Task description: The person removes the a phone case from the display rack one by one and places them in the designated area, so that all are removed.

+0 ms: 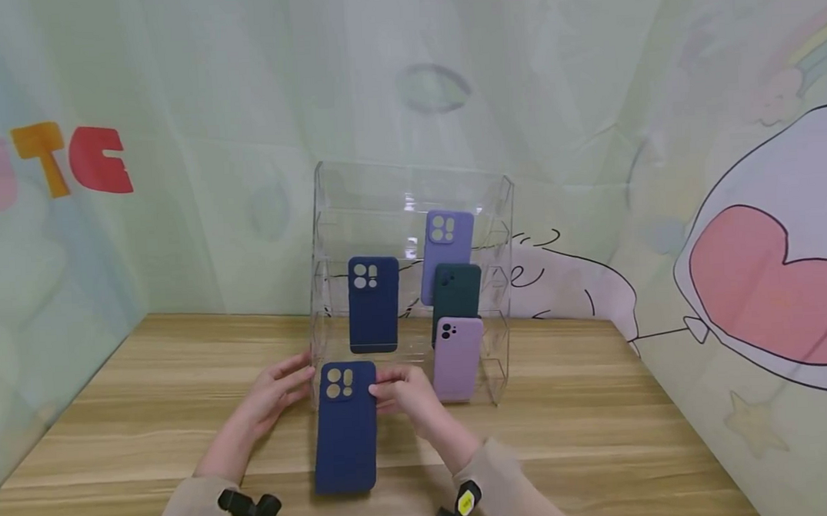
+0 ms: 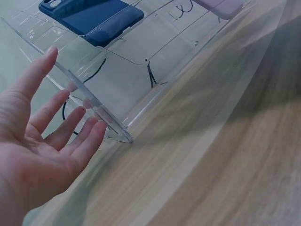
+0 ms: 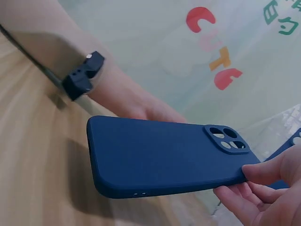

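Note:
My right hand (image 1: 413, 396) pinches a dark blue phone case (image 1: 346, 449) by its upper right edge, thumb on the back face. The case is upright in front of a clear acrylic display rack (image 1: 410, 183), its camera cutouts at the top. In the right wrist view, the right hand (image 3: 275, 188) grips the case (image 3: 150, 155) near the cutouts. My left hand (image 1: 270, 399) is at the rack's lower left side. The left wrist view shows that hand (image 2: 51, 146) with fingers spread, fingertips against the rack's side panel (image 2: 101, 110). Another dark blue case (image 1: 374, 313) stands in the rack's left part.
On the rack's right side, a lavender case (image 1: 449, 245), a dark green case (image 1: 458, 291) and a pinkish-purple case (image 1: 458, 360) stand in stepped tiers. The rack rests on a wood-grain table (image 1: 574, 436). A printed curtain (image 1: 233, 243) hangs behind and at both sides.

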Demonstrator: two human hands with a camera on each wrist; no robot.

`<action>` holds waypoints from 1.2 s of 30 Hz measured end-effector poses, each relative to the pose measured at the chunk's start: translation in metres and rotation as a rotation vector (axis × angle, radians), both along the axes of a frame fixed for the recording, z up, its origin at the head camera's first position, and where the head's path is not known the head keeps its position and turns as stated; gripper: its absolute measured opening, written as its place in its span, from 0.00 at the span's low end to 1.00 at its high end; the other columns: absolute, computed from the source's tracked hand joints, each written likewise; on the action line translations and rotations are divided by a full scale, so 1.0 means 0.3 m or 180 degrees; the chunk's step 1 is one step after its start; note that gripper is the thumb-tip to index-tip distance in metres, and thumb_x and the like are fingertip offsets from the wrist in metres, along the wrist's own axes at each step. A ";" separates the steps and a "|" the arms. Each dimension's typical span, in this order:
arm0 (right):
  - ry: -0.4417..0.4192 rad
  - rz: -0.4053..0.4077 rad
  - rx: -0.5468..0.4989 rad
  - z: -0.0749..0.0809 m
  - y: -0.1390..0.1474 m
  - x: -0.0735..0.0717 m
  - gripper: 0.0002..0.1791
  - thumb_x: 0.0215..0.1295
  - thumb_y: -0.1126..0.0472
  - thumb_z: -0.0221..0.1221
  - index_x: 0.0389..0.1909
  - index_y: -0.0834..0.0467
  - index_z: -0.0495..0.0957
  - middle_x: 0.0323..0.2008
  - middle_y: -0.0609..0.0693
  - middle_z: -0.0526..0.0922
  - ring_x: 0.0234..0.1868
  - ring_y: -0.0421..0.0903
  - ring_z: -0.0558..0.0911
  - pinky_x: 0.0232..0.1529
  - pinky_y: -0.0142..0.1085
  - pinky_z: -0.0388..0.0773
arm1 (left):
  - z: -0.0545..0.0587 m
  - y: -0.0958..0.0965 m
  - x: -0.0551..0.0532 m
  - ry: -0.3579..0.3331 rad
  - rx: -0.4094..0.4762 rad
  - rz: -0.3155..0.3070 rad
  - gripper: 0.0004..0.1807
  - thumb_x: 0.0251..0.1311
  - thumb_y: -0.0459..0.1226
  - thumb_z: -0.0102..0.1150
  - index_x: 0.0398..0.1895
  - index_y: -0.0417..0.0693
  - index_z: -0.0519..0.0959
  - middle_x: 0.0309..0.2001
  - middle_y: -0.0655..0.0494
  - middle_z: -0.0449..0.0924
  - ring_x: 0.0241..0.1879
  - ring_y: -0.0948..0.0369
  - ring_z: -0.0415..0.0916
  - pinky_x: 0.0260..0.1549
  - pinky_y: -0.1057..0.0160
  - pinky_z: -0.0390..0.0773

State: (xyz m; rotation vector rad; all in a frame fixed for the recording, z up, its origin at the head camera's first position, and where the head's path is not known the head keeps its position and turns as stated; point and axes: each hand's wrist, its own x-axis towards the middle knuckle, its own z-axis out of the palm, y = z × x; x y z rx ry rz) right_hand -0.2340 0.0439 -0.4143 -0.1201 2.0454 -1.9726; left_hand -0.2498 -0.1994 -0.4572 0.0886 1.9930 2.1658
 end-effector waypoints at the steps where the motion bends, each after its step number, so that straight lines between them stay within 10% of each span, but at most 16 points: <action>1: -0.0040 0.0001 0.0017 -0.008 -0.003 0.005 0.13 0.61 0.71 0.60 0.45 0.74 0.77 0.30 0.51 0.81 0.27 0.41 0.81 0.43 0.49 0.85 | 0.000 0.000 0.000 0.0002 -0.0007 -0.0002 0.37 0.71 0.36 0.51 0.74 0.28 0.47 0.75 0.33 0.44 0.45 0.80 0.72 0.53 0.72 0.76; 21: -0.0367 0.0072 0.0049 -0.124 -0.093 0.074 0.04 0.59 0.75 0.60 0.33 0.69 0.75 0.19 0.50 0.78 0.19 0.41 0.79 0.28 0.40 0.86 | -0.026 -0.013 -0.007 -0.0002 -0.0024 -0.0030 0.37 0.72 0.40 0.51 0.75 0.30 0.48 0.77 0.37 0.43 0.67 0.60 0.62 0.54 0.70 0.76; 36: -0.0474 0.0073 0.0262 -0.159 -0.151 0.078 0.06 0.59 0.76 0.60 0.33 0.66 0.74 0.21 0.50 0.75 0.19 0.41 0.76 0.26 0.36 0.85 | -0.041 -0.012 -0.010 -0.0005 0.0077 0.0035 0.37 0.72 0.39 0.51 0.74 0.29 0.49 0.76 0.37 0.45 0.56 0.74 0.69 0.53 0.70 0.76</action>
